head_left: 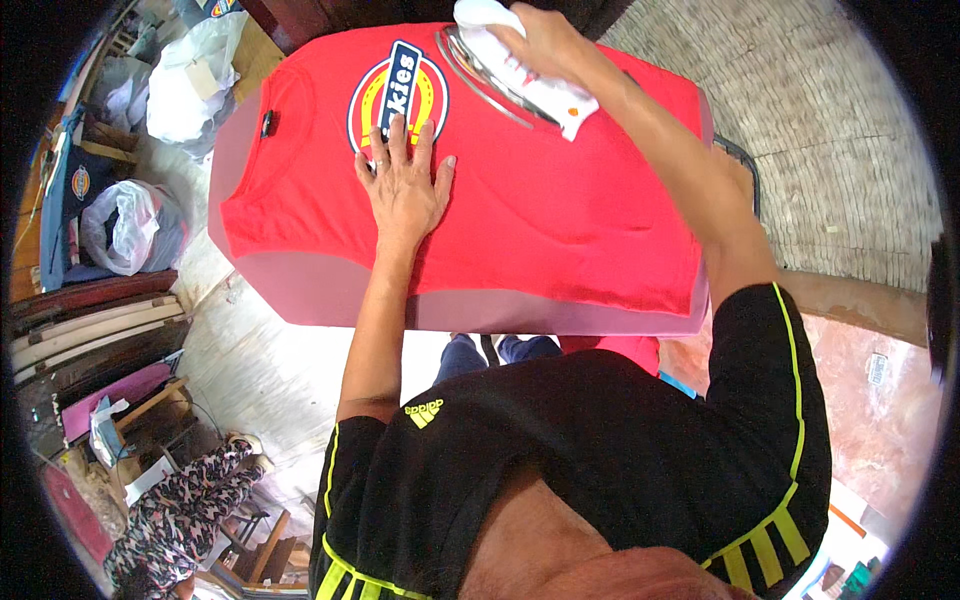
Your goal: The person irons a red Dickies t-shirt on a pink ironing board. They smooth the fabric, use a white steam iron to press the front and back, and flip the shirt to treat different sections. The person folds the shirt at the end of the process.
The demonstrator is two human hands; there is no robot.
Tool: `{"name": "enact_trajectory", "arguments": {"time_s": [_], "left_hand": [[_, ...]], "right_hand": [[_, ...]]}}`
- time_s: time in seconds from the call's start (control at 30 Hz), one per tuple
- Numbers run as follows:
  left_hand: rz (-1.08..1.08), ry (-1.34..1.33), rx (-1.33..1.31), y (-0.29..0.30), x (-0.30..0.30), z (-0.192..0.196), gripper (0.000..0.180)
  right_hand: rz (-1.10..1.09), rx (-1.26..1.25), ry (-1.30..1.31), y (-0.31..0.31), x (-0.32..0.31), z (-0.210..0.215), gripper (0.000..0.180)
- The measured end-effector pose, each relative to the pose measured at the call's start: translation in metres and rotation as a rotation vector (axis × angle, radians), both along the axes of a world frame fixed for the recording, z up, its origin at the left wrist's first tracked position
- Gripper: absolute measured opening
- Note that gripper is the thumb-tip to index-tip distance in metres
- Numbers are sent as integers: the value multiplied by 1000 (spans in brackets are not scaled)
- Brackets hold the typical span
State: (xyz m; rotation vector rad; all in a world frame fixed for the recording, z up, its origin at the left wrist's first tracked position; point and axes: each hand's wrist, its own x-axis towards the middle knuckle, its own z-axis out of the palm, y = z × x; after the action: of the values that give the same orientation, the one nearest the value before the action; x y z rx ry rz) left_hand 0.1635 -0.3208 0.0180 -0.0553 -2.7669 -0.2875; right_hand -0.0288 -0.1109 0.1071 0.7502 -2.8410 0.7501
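A red T-shirt (560,210) lies spread over a pink-covered ironing board (320,285), its neckline toward the left. Printed on its chest is a round logo (375,105) in blue, yellow and white. My left hand (405,190) rests flat with fingers spread on the shirt, over the lower edge of that print. In my right hand (545,45) is a white clothes iron (550,95), gripped by its handle at the far side of the board. The iron's metal soleplate is tilted, its edge showing toward the print; whether it touches the cloth I cannot tell.
Plastic bags (130,225) stand on the floor at the left, near stacked wooden boards (95,330). At the lower left sits another person in patterned clothes (180,510). A woven mat wall (830,130) runs along the right, beyond the board's end.
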Motion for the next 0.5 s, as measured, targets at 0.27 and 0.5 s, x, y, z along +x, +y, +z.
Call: {"name": "enact_trajectory", "arguments": {"time_s": [0.27, 0.5], "left_hand": [[21, 6, -10, -8, 1, -6, 58], [-86, 22, 22, 18, -32, 4, 65]], "right_hand": [[-25, -64, -229, -20, 12, 40, 46], [-155, 138, -24, 111, 51, 17, 53]]}}
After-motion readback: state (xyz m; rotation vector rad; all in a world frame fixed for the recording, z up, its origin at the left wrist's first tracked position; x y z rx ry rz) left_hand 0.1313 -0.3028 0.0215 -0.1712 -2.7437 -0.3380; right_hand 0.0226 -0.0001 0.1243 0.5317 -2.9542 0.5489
